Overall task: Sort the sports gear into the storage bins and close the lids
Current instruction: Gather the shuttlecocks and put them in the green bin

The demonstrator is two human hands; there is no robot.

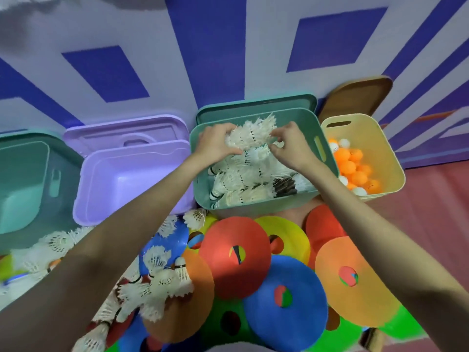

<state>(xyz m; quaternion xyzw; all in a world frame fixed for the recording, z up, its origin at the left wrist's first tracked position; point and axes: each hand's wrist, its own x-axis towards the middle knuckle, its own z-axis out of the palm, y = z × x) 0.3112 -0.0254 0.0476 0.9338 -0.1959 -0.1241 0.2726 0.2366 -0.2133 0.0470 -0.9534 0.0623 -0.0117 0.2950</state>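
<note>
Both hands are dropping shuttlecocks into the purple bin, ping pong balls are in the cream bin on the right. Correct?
Not quite. In the head view both hands, left hand and right hand, hold shuttlecocks over the green bin, not the purple bin. The ping pong balls are in the cream bin on the right.

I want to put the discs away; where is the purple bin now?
In the head view the purple bin stands left of centre against the wall, between two green bins, its lid propped behind it.

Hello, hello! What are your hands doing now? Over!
Left hand and right hand both gripping a bunch of shuttlecocks over the green bin. More shuttlecocks and flat cones on the floor. Lids off. Nothing in the way.
</note>
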